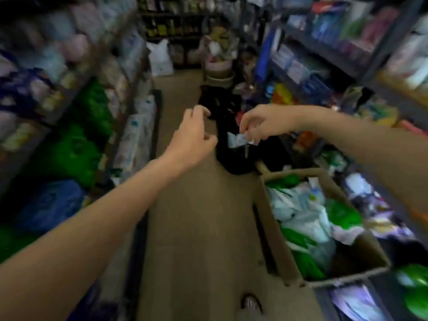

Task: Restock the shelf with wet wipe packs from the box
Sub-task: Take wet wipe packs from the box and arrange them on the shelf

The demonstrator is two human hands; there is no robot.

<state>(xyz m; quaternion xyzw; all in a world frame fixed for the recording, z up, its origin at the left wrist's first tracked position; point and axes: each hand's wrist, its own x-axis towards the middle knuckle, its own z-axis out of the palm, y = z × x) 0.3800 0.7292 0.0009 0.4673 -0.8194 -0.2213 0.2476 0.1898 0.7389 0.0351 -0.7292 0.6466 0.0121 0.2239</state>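
The open brown cardboard box (328, 230) sits on the tan floor (196, 228) at the person's right and looks well filled with soft plastic packs in green, white and pale blue (308, 218), so much of the restocking appears to be left. The picture is heavily blurred, and whether any pack has yet gone onto the dark metal shelf on the left (76, 126) cannot be told; that shelf does carry green and pale packs of a similar look. Neither hand is at the box. The right hand (259, 123) is raised over the aisle beyond the box, and its grip pinches a small crumpled whitish scrap, perhaps a wrapper (238, 139), in front of a black bag-like shape (238, 158) on the floor. The left hand (194, 135) reaches toward the same spot, its grip loose, fingers gently curled and holding nothing. By this reading the scrap is a side matter, and the next pack has not yet been taken from the box.
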